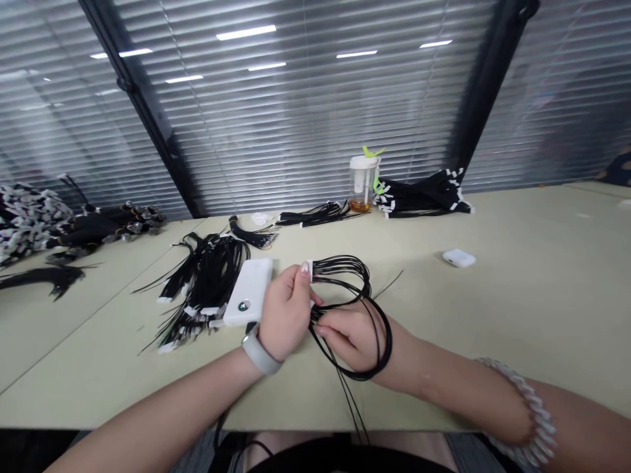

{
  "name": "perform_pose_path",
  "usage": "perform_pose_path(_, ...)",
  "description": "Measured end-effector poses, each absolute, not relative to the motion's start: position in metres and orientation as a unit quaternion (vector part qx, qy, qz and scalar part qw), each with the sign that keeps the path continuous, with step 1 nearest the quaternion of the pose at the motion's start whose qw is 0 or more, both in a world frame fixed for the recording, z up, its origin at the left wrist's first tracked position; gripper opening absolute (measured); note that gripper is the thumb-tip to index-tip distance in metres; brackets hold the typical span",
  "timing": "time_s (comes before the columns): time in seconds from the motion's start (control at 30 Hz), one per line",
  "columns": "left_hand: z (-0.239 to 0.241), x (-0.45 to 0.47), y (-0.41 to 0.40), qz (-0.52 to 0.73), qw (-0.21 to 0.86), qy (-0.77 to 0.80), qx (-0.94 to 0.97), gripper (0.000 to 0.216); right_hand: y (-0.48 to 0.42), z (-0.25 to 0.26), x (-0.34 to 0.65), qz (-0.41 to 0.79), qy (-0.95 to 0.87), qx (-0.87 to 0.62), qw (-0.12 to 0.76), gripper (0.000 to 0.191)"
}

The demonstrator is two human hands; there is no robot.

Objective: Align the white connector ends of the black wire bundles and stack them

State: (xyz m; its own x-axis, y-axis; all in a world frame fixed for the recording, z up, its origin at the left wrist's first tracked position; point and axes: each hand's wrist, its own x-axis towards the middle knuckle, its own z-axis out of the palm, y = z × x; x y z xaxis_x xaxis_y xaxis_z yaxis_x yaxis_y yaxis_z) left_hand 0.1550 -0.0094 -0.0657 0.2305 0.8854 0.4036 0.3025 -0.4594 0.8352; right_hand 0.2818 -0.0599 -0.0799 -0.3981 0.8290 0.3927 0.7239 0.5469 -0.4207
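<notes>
A looped bunch of thin black cables (pixel 365 272) with white ends is held between my hands above the table's front part. My left hand (pixel 288 305) is closed, thumb on top, gripping the bunch near a white connector (pixel 310 270). My right hand (pixel 352 335) pinches the strands just to the right of it, and a cable loop passes round this hand. Several loose strands hang down past the table's front edge. Just left of my left hand lies a white power bank (pixel 249 292) with a small lit display.
Piles of black cables (pixel 211 269) with white connectors lie left of the power bank. More cables (pixel 426 194) rest at the back right, beside a clear cup (pixel 361 184). A white earbud case (pixel 459 257) sits at right. Window blinds (pixel 305 118) stand behind the table.
</notes>
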Motion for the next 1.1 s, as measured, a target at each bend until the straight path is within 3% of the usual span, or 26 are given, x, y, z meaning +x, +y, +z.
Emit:
perform_pose_path(0.53, -0.068, 0.154, -0.012, 0.437, 0.284, 0.416, 0.745, 0.037, -0.056, -0.090, 0.280, 0.044, -0.825, -0.465, 0.320, 0.019)
perform_pose_path(0.8, -0.068, 0.154, 0.000, 0.445, 0.251, 0.437, 0.740, 0.038, -0.060, -0.070, 0.296, 0.206, -0.805, -0.503, 0.237, 0.015)
perform_pose_path(0.87, -0.066, 0.153, 0.003, 0.457, 0.258, 0.446, 0.725, 0.039, -0.064, -0.054, 0.310, 0.153, -0.809, -0.531, 0.199, 0.017)
perform_pose_path(0.97, -0.066, 0.152, 0.006, 0.460, 0.272, 0.454, 0.712, 0.037, -0.065, -0.035, 0.334, -0.021, -0.795, -0.583, 0.169, 0.023)
perform_pose_path(1.1, -0.069, 0.152, 0.007, 0.456, 0.297, 0.452, 0.707, 0.036, -0.062, -0.023, 0.359, -0.232, -0.722, -0.622, 0.193, 0.019)
